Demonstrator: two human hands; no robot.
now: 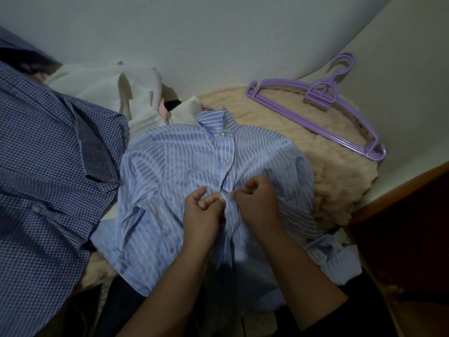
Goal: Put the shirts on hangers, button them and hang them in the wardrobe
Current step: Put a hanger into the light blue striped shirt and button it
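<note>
A light blue striped shirt (175, 171) lies front up on a beige blanket (332, 171), its collar toward the wall. Its top two buttons are fastened. A purple hook tip peeks out beside the collar. My left hand (201, 210) and my right hand (257, 200) meet at the placket below the second button, both pinching the shirt's front edges. A stack of purple hangers (323, 103) lies on the blanket at the upper right, apart from both hands.
A dark blue checked shirt (48, 166) covers the left side. A cream garment (109, 91) is heaped against the white wall behind it. A dark wooden edge (401, 215) runs along the right.
</note>
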